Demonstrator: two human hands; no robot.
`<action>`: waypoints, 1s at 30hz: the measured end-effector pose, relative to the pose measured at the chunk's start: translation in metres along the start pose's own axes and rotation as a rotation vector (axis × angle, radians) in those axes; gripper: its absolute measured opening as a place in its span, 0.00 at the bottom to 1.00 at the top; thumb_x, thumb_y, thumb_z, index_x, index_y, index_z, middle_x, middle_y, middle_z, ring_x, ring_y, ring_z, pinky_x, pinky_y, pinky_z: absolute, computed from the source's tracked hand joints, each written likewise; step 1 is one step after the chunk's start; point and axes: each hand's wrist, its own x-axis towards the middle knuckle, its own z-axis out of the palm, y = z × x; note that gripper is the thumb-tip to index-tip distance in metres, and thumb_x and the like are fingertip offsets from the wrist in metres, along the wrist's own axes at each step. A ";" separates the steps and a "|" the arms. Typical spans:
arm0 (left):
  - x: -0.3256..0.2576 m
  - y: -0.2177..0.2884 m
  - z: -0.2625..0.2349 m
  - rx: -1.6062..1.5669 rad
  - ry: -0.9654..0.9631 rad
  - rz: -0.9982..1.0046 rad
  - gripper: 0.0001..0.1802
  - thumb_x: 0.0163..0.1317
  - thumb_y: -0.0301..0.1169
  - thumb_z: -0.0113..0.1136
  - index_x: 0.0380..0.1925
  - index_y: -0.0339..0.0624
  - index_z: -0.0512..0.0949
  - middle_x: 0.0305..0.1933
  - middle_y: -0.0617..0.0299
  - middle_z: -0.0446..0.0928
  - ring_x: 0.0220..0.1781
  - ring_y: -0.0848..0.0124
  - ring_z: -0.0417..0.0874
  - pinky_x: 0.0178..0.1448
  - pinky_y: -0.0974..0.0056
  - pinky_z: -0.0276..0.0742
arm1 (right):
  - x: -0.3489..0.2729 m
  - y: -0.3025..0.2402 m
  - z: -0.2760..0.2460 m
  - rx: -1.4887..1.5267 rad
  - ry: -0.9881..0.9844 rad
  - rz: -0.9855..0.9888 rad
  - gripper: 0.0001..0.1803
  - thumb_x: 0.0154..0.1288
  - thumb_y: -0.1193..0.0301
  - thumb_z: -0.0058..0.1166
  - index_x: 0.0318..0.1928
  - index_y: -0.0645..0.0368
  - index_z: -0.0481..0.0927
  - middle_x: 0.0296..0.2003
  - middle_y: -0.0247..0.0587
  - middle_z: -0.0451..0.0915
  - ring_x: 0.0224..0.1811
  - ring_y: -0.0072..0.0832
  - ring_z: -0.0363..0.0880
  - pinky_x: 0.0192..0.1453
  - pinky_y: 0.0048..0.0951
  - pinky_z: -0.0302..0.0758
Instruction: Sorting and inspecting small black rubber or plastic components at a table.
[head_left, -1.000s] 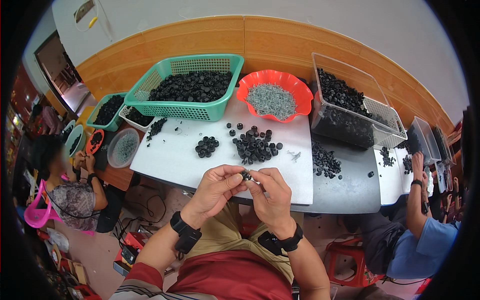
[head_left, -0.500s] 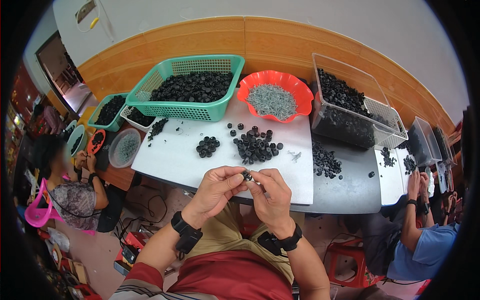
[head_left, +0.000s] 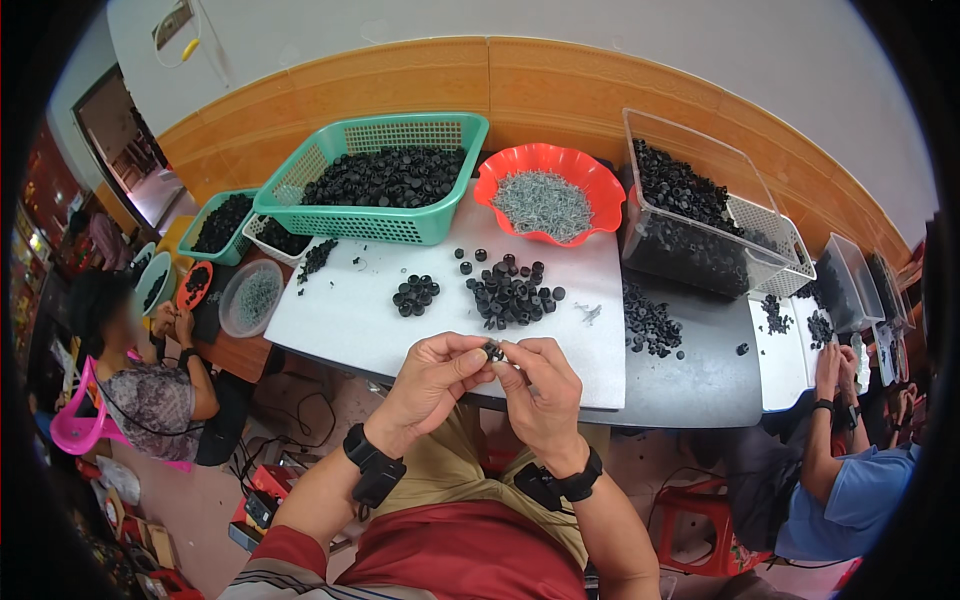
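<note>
Above the near edge of the white sheet [head_left: 340, 330], my two hands meet around one small black plastic part [head_left: 493, 351]. My left hand [head_left: 440, 372] is closed, thumb and fingers pinching the part from its left side. From the other side, my right hand [head_left: 540, 385] pinches at the same part; a tiny pale or metallic bit shows near its fingertips, too small to name. Just beyond lie a big pile of black caps [head_left: 510, 292] and a smaller group of black caps [head_left: 415, 294]. A few loose silvery pins [head_left: 590, 313] rest right of the big pile.
Along the back stand a green basket [head_left: 370, 225] of black parts, a red scalloped bowl [head_left: 610, 190] of silvery pins and a clear bin [head_left: 690, 225] of black parts. More small black parts [head_left: 652, 322] lie on the dark tabletop. Co-workers sit at both sides.
</note>
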 end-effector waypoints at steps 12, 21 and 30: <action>-0.002 -0.003 0.003 0.032 0.034 0.021 0.08 0.71 0.23 0.64 0.48 0.35 0.84 0.50 0.55 0.86 0.50 0.70 0.87 0.59 0.64 0.86 | -0.003 0.001 -0.002 -0.007 0.010 -0.014 0.13 0.67 0.80 0.65 0.51 0.64 0.86 0.38 0.42 0.80 0.31 0.26 0.78 0.33 0.24 0.73; -0.002 -0.004 0.006 0.067 0.070 0.037 0.09 0.71 0.23 0.64 0.49 0.34 0.84 0.50 0.54 0.85 0.48 0.69 0.87 0.58 0.64 0.87 | -0.003 0.002 -0.004 -0.030 0.001 -0.039 0.12 0.68 0.79 0.64 0.52 0.63 0.85 0.39 0.45 0.81 0.29 0.31 0.83 0.31 0.29 0.77; -0.003 -0.005 0.007 0.065 0.050 0.043 0.09 0.71 0.23 0.64 0.49 0.35 0.84 0.50 0.55 0.85 0.49 0.70 0.86 0.57 0.65 0.86 | -0.005 0.003 -0.005 -0.028 0.002 -0.033 0.13 0.68 0.79 0.64 0.52 0.62 0.85 0.39 0.45 0.81 0.29 0.31 0.83 0.31 0.29 0.78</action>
